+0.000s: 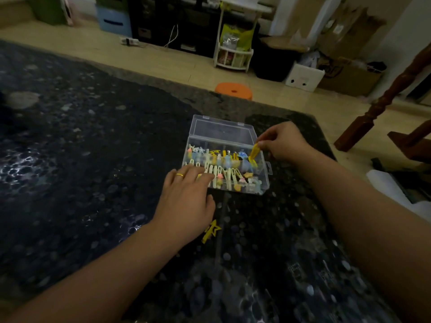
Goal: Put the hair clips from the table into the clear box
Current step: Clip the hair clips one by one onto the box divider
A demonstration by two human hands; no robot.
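A clear plastic box point(261, 186) lies on the dark stone table point(81, 148), its lid point(221, 130) folded back. Several colourful hair clips point(229, 164) fill its compartments. My right hand point(283, 141) pinches a yellow hair clip point(254, 151) over the box's right end, its tip pointing down into the box. My left hand point(186, 201) rests flat on the box's near left corner, fingers spread, a gold ring on one finger. A yellow star-shaped hair clip point(211, 230) lies on the table just below my left hand.
An orange stool point(233, 90) stands beyond the table's far edge. A white rack point(233, 54), cardboard boxes point(349, 75) and dark furniture stand on the tiled floor behind. A wooden post point(384, 101) rises at the right.
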